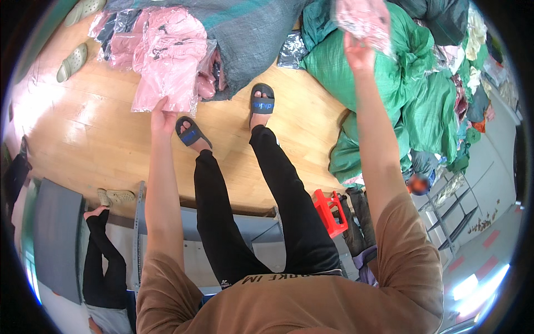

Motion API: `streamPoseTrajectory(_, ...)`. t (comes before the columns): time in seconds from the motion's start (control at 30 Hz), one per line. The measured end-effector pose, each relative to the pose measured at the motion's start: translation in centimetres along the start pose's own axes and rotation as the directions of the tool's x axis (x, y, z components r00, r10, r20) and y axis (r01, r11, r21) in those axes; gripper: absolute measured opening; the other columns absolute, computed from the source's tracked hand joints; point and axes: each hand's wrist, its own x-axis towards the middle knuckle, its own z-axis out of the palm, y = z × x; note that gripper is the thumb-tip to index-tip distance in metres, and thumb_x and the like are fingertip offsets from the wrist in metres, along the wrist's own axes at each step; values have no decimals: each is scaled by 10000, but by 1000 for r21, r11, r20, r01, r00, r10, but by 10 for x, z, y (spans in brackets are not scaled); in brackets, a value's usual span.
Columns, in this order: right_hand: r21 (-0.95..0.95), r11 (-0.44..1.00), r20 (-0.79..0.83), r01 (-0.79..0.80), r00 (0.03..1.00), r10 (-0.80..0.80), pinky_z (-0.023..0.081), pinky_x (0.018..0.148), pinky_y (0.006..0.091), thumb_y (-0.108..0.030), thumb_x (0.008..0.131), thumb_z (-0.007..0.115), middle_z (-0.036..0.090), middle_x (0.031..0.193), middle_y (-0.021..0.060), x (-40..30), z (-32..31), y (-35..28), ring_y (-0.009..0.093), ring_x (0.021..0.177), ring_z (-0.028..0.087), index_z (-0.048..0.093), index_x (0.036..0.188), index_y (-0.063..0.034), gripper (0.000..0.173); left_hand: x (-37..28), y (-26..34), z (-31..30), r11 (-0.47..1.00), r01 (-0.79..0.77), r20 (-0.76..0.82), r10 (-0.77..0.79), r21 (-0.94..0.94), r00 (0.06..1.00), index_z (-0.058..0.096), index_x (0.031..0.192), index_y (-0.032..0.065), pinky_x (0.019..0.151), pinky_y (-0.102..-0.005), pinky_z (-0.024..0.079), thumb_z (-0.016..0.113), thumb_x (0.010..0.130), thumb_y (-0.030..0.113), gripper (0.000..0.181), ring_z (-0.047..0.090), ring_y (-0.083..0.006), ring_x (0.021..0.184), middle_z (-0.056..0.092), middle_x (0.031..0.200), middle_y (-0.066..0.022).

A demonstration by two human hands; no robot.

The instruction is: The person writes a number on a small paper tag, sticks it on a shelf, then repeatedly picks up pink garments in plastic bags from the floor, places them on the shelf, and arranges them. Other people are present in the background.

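My left hand [164, 119] pinches the near edge of a pink garment in a clear plastic bag [167, 85], which lies on a pile of similar bagged pink and dark garments [125, 46]. Out to the right, my right hand [359, 54] holds up another bagged pink garment [363, 21], somewhat blurred, over a green woven sack [333, 62]. A large grey-blue woven sack [254, 37] lies between my hands, with more bagged pink clothing at its mouth. Beside it, on the wooden floor, is a bagged dark garment [293, 49].
Green sacks and loose clothing [434, 112] are heaped at the right. A red plastic stool [331, 213] stands by my leg. Pale clogs [72, 62] lie at the upper left. Another person's legs [104, 259] show at the lower left, near grey shelving [60, 238]. A further person [419, 184] is at the right.
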Motion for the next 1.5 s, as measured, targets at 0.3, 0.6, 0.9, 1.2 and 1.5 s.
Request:
streamPoseTrajectory(0.3,-366,833,-143,-415,910,390,547,903,414,-244,1021,403,545,1239,228,-85,-64,128,328,1066,606,220,1454,-64,503,-64,-8,35,998,52,14,-53,48,998,516,1193,-25,974,-450,484,567,902,43,304,579,-273,1116,601,1178,-132)
streamPoseTrajectory(0.6,-391,407,-187,-825,505,843,445,1000,412,-372,937,573,581,1250,166,-341,57,140,292,1152,568,435,1336,7,567,-244,1,83,992,120,177,-127,46,976,520,1233,11,1026,-447,426,618,875,59,374,549,-254,1164,604,1185,-114)
streamPoseTrajectory(0.9,-287,832,581,-476,604,546,487,960,368,-159,902,617,627,1175,140,-563,197,-29,246,1114,598,552,1224,10,369,-548,92,83,996,-24,862,-62,86,503,232,1501,141,1157,-494,215,678,847,179,793,260,-289,1413,284,1524,-96)
streamPoseTrajectory(1.2,-436,880,774,188,577,260,485,949,339,-97,878,647,586,1247,134,-771,266,-158,204,1106,591,429,1338,27,524,-733,211,165,726,-649,892,111,227,437,375,1426,21,1041,-352,366,702,862,226,683,486,-183,1226,496,1361,-95)
streamPoseTrajectory(1.5,-352,868,885,350,426,187,470,940,295,-107,890,649,608,1213,104,-830,235,-247,169,1089,588,498,1293,27,451,-835,135,204,479,-871,876,369,108,312,656,1078,4,726,-230,486,676,909,161,233,597,-56,815,681,959,-18)
